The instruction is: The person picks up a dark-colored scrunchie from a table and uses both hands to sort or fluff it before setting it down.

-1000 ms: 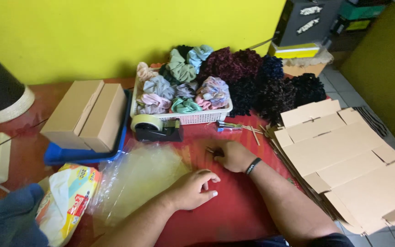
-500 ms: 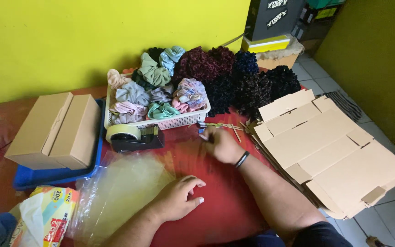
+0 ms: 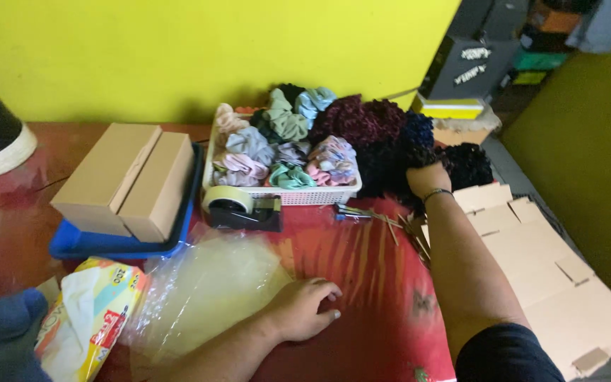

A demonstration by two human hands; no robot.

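Since a moment ago, the right hand (image 3: 427, 177) has left the red table (image 3: 362, 276) and reached far right into the dark scrunchie pile (image 3: 404, 145), fingers buried, so their grip can't be told. Judging by that, picking one is the step in hand. Left hand (image 3: 304, 308) rests flat, fingers loosely spread, on the clear plastic bag (image 3: 203, 290), near left; bagging would need it opened.

red table (image 3: 362, 283), white basket (image 3: 284, 194), tape dispenser (image 3: 242, 209)
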